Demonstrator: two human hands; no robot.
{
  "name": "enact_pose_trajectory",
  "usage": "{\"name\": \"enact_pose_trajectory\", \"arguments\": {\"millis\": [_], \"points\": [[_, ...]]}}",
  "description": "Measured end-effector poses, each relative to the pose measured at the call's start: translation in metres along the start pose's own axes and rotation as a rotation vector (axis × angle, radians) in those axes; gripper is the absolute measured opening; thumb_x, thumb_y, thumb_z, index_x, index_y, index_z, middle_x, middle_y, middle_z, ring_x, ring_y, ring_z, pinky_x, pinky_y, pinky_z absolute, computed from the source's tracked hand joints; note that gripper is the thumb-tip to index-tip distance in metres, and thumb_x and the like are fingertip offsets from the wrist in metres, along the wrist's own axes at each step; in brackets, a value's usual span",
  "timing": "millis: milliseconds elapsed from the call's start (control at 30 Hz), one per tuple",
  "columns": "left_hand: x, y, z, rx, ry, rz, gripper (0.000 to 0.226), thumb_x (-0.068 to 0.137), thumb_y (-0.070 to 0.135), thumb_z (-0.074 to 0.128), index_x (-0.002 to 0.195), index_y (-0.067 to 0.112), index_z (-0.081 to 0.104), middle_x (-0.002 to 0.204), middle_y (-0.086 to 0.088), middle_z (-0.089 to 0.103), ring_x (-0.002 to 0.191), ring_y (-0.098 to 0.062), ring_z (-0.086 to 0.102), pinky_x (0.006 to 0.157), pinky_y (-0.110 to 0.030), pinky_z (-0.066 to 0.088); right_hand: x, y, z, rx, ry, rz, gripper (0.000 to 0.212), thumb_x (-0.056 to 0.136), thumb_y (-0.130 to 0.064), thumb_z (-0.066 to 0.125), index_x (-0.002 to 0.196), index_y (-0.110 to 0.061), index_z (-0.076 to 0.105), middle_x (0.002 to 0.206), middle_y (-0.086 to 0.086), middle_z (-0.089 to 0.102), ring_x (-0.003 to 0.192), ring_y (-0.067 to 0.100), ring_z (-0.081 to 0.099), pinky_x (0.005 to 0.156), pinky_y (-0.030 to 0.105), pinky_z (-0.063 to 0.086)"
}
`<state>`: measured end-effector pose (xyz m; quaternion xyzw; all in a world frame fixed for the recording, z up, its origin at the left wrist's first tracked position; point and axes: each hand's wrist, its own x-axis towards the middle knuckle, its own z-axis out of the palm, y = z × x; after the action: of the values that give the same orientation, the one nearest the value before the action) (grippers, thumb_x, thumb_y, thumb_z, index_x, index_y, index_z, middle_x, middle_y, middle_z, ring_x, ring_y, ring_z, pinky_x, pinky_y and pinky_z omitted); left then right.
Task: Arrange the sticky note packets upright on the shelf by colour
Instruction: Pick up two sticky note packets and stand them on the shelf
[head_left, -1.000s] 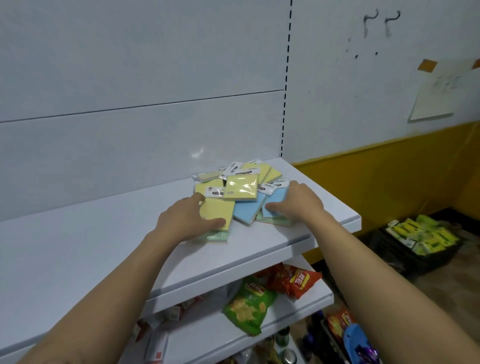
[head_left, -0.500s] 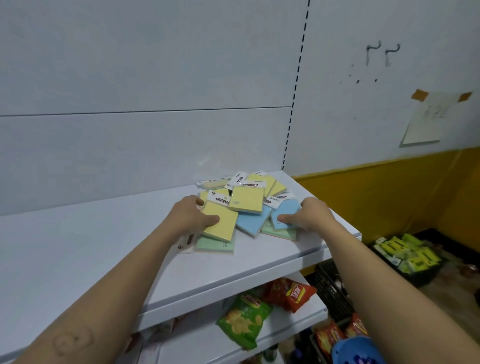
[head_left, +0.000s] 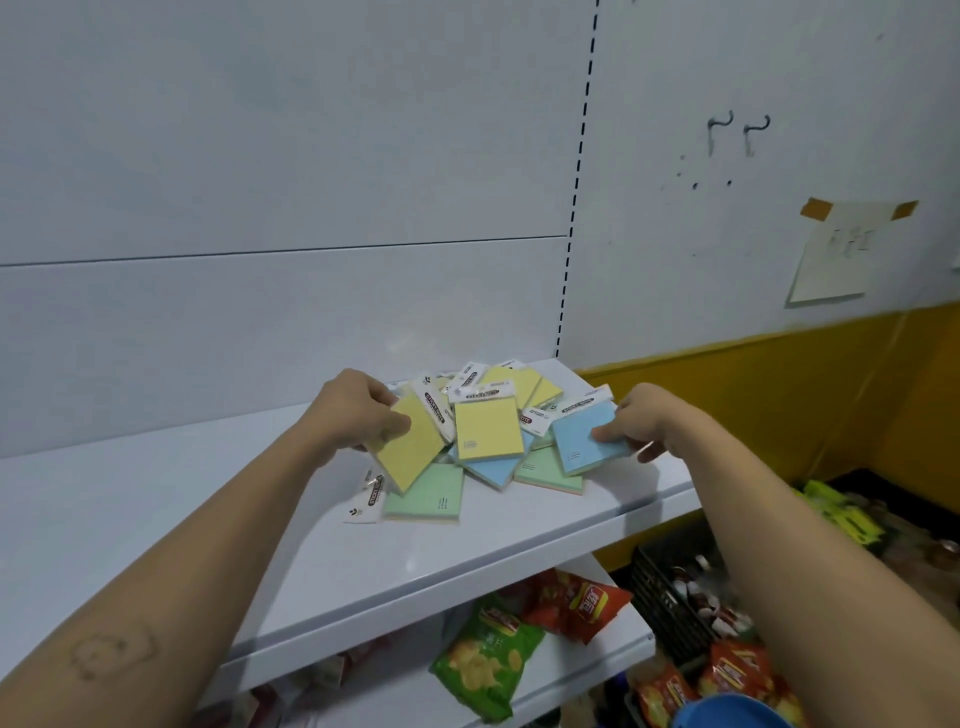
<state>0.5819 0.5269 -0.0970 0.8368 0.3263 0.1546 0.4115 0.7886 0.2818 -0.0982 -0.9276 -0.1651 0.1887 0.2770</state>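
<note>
1. Both hands are at the pile (head_left: 498, 415) of sticky note packets in the head view. The pile lies on the right end of the white shelf (head_left: 156, 519), between the two hands.
2. At the left side of the pile, the left hand (head_left: 358, 415) grips a yellow packet (head_left: 410, 452). The thumb is on its top face and the fingers are curled round its far left edge. This packet is slanted, and its near corner is over a green packet (head_left: 426, 493) that lies flat.
3. At the right side, the right hand (head_left: 644, 421) pinches a blue packet (head_left: 584, 441) by its right edge, thumb on top. The white header of this packet points to the far side.
4. The other packets lie flat or slanted and overlap each other. Yellow ones are on top in the middle and at the far side. Blue and green ones are under them on the near side.
5. On the lower shelf (head_left: 597, 654) lie a green bag (head_left: 483, 660) and a red bag (head_left: 576, 603).
6. To the right of the shelves stands a black basket (head_left: 670, 587). A paper (head_left: 836, 254) is taped on the far right wall.
</note>
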Motion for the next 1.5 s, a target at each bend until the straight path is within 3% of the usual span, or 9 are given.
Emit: {"name": "enact_pose_trajectory", "arguments": {"millis": [133,200,433,600,800,1033,1200,1500], "points": [[0.002,0.015,-0.006,-0.071,0.112,0.063,0.019,0.064,0.006,0.078,0.080,0.005,0.067,0.070,-0.007,0.064,0.060,-0.022,0.063,0.053,-0.030,0.055,0.000,-0.002,-0.019,0.024,0.120,-0.053,0.023,0.083,-0.019,0.074,0.089,-0.002,0.060,0.092,0.014,0.066,0.067,0.021,0.058,0.052,0.029,0.050],[0.001,0.026,-0.008,-0.118,0.148,0.097,0.019,0.064,0.005,0.079,0.078,0.008,0.067,0.069,-0.006,0.063,0.061,-0.023,0.065,0.054,-0.031,0.056,0.000,-0.008,-0.026,0.061,0.196,-0.117,0.020,0.081,-0.016,0.075,0.081,-0.003,0.060,0.086,0.016,0.065,0.062,0.024,0.057,0.056,0.035,0.053],[0.001,0.063,-0.024,-0.233,0.229,0.205,0.022,0.064,-0.004,0.080,0.068,0.010,0.063,0.050,0.000,0.060,0.057,-0.025,0.063,0.058,-0.034,0.055,-0.008,-0.043,-0.041,0.161,0.373,-0.354,0.019,0.074,-0.017,0.079,0.085,-0.014,0.064,0.093,0.007,0.069,0.086,0.026,0.066,0.078,0.042,0.057],[0.000,0.069,-0.042,-0.306,0.325,0.219,0.019,0.065,0.000,0.082,0.074,0.009,0.067,0.072,-0.015,0.072,0.065,-0.028,0.069,0.062,-0.038,0.058,-0.012,-0.074,-0.042,0.201,0.379,-0.464,0.023,0.070,-0.018,0.082,0.086,-0.015,0.065,0.089,0.007,0.069,0.083,0.027,0.066,0.078,0.045,0.057],[-0.011,0.055,-0.079,-0.346,0.450,0.192,0.019,0.070,-0.001,0.080,0.083,0.003,0.067,0.079,-0.018,0.072,0.066,-0.027,0.070,0.068,-0.049,0.060,-0.014,-0.119,-0.021,0.249,0.311,-0.578,0.023,0.071,-0.014,0.081,0.085,-0.017,0.064,0.087,0.005,0.067,0.079,0.025,0.064,0.072,0.039,0.057],[-0.043,0.005,-0.137,-0.352,0.595,0.090,0.021,0.069,-0.002,0.079,0.085,0.000,0.066,0.081,-0.022,0.071,0.071,-0.032,0.072,0.071,-0.055,0.058,-0.018,-0.183,0.032,0.270,0.155,-0.717,0.023,0.069,-0.013,0.080,0.084,-0.017,0.063,0.086,0.006,0.066,0.081,0.027,0.065,0.075,0.044,0.058],[-0.082,-0.033,-0.189,-0.330,0.736,0.033,0.021,0.069,-0.001,0.080,0.086,0.001,0.067,0.088,-0.025,0.070,0.073,-0.031,0.071,0.067,-0.041,0.059,-0.037,-0.238,0.077,0.312,0.038,-0.820,0.021,0.067,-0.010,0.078,0.083,-0.014,0.065,0.080,0.006,0.065,0.071,0.025,0.060,0.070,0.041,0.056],[-0.180,-0.099,-0.287,-0.262,0.976,-0.028,0.017,0.073,0.002,0.079,0.086,0.002,0.067,0.080,-0.016,0.071,0.068,-0.026,0.069,0.065,-0.036,0.058,-0.119,-0.343,0.167,0.342,-0.184,-1.014,0.019,0.067,-0.009,0.078,0.079,-0.015,0.065,0.072,0.000,0.061,0.060,0.018,0.055,0.057,0.027,0.047]]}}
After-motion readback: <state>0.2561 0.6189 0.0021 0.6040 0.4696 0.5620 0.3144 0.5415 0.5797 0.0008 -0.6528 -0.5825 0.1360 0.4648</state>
